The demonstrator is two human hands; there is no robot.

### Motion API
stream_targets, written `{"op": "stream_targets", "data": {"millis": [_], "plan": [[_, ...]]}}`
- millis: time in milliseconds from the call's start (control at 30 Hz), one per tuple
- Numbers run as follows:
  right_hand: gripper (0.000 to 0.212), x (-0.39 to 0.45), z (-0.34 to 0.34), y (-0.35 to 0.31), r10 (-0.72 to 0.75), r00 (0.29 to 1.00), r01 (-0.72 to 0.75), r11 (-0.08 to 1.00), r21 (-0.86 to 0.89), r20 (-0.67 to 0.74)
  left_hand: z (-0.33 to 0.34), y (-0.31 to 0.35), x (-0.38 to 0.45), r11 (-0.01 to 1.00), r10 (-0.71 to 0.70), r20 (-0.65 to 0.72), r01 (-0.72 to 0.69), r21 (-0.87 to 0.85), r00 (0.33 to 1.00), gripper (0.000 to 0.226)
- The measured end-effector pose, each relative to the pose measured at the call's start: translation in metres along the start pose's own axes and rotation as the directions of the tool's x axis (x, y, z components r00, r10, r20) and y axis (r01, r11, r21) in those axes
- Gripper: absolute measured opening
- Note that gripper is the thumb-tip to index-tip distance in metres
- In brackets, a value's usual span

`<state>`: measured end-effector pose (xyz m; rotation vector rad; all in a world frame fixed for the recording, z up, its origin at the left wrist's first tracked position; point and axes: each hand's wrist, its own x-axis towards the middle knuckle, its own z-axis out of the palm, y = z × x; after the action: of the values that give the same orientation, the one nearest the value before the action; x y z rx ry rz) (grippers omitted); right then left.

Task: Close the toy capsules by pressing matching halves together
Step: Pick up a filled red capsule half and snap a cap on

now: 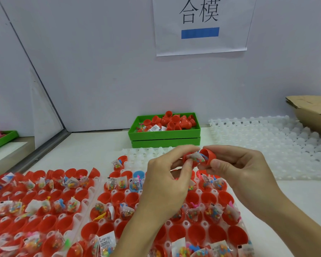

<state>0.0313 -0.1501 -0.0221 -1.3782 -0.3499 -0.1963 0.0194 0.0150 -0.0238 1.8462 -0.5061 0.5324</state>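
My left hand (167,173) pinches a red capsule half (188,160) with a clear candy bag (196,157) sticking out of it. My right hand (235,164) grips the other red half (209,154), its open side turned toward the bag. The two halves nearly meet above the trays, with the bag between them. Below lie white trays (174,223) filled with open red halves, many holding candy bags and small toys. One blue half (138,175) sits among them.
A green bin (165,135) of loose red halves stands at the back by the wall. White trays without capsules (285,145) lie to the right, a cardboard box (313,114) behind them. Another green bin (2,140) sits far left.
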Motion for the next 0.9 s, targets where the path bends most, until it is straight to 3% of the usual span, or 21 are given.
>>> {"op": "stream_targets", "data": {"millis": [300, 567, 900], "plan": [[0.029, 0.001, -0.002, -0.002, 0.01, 0.999, -0.013, 0.996, 0.091, 0.041, -0.002, 0.004, 0.0, 0.998, 0.005, 0.012, -0.004, -0.066, 1.0, 0.012], [0.038, 0.0, -0.005, -0.004, 0.003, 0.999, -0.001, 0.999, -0.043, 0.049, -0.006, 0.002, -0.001, 0.992, -0.036, 0.028, 0.039, -0.12, 0.999, 0.025], [0.036, -0.003, -0.002, -0.012, -0.056, 0.993, 0.067, 0.992, -0.106, 0.104, -0.002, -0.005, -0.002, 0.999, 0.01, -0.045, -0.008, 0.041, 0.999, 0.029]]}}
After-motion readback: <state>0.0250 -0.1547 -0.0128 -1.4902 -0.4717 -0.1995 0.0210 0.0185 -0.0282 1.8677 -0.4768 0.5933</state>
